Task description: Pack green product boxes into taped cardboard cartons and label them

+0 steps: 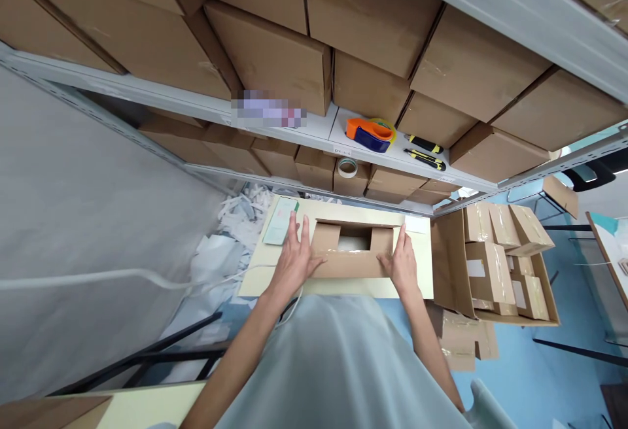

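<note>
A small cardboard box (350,267) sits in front of me on a pale yellow tabletop (422,277). Its two end flaps are folded inward, leaving a rectangular gap at the top through which part of the inside shows. My left hand (295,257) is against the box's left end, fingers stretched upward and thumb at the near side. At the right end, my right hand (403,264) mirrors this, with its thumb on the near side too. The box is held between both hands. A pale green booklet or pad (281,221) lies left of the box.
A metal shelf (314,129) full of cardboard boxes rises ahead, bearing an orange-and-blue tape dispenser (369,135) and yellow-black utility knives (424,152). A tape roll (347,167) is below. On the right, a large carton (449,265) holds several small boxes; scrap paper (220,259) piles up left.
</note>
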`<action>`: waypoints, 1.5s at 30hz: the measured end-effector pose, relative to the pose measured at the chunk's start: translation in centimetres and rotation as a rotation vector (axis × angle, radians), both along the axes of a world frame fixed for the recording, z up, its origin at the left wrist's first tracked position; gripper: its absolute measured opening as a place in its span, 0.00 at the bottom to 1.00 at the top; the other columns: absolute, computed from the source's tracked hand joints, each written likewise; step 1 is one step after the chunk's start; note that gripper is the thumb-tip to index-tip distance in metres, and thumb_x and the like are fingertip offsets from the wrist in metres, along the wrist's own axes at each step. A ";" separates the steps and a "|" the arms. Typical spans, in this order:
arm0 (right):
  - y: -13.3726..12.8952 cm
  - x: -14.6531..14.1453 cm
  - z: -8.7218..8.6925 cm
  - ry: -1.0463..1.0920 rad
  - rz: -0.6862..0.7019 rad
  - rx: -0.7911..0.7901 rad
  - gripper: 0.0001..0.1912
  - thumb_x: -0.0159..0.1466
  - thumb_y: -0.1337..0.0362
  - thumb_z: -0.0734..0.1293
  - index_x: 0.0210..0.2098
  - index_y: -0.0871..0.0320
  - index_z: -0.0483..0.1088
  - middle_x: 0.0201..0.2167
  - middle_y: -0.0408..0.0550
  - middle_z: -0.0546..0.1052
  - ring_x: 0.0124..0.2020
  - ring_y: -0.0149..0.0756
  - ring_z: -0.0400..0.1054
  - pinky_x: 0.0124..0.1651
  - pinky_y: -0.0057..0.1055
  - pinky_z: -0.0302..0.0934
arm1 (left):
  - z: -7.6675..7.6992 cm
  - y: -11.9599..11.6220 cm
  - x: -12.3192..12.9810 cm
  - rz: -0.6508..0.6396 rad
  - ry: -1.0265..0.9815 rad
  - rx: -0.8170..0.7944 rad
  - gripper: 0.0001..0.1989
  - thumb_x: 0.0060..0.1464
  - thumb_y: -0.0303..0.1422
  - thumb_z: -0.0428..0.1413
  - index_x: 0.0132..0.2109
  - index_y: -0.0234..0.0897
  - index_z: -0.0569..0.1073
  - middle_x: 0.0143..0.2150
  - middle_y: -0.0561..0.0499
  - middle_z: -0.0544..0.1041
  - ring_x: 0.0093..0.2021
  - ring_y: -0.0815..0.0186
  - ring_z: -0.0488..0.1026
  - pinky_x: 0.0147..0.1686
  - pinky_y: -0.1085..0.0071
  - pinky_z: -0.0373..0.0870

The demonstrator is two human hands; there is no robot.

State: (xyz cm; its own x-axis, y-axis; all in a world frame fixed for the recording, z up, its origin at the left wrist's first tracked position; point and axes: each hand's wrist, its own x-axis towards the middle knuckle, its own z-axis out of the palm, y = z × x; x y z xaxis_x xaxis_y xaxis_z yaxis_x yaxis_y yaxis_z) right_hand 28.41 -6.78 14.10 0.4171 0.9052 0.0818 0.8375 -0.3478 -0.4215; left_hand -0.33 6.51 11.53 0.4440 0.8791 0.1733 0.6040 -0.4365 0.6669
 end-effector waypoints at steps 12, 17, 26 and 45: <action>-1.8 0.6 0.8 0.012 0.034 -0.032 0.15 0.75 0.53 0.67 0.54 0.54 0.79 0.65 0.62 0.73 0.66 0.58 0.69 0.67 0.55 0.68 | -0.3 -0.2 -0.6 -0.127 -0.054 -0.055 0.15 0.69 0.40 0.56 0.55 0.42 0.81 0.64 0.37 0.75 0.70 0.41 0.70 0.70 0.45 0.68; -1.6 1.1 0.8 0.178 0.004 -0.047 0.16 0.76 0.53 0.65 0.47 0.53 0.82 0.53 0.57 0.80 0.55 0.50 0.76 0.59 0.46 0.72 | -2.0 -0.8 -0.2 0.068 -0.184 -0.223 0.16 0.68 0.45 0.56 0.47 0.43 0.84 0.60 0.42 0.77 0.59 0.51 0.79 0.61 0.56 0.78; 0.5 1.5 2.1 0.220 -0.131 -0.213 0.07 0.70 0.60 0.70 0.39 0.53 0.81 0.48 0.48 0.81 0.41 0.40 0.80 0.47 0.34 0.69 | -1.5 0.9 0.3 0.119 -0.027 -0.343 0.09 0.60 0.40 0.63 0.41 0.44 0.87 0.52 0.48 0.79 0.44 0.60 0.82 0.51 0.65 0.79; 4.7 0.0 5.7 0.045 -0.157 -0.673 0.11 0.74 0.67 0.67 0.44 0.53 0.83 0.53 0.51 0.77 0.45 0.40 0.78 0.44 0.32 0.60 | -0.8 1.6 1.0 0.019 0.178 -0.290 0.11 0.63 0.37 0.58 0.43 0.43 0.85 0.53 0.46 0.75 0.42 0.60 0.81 0.46 0.66 0.78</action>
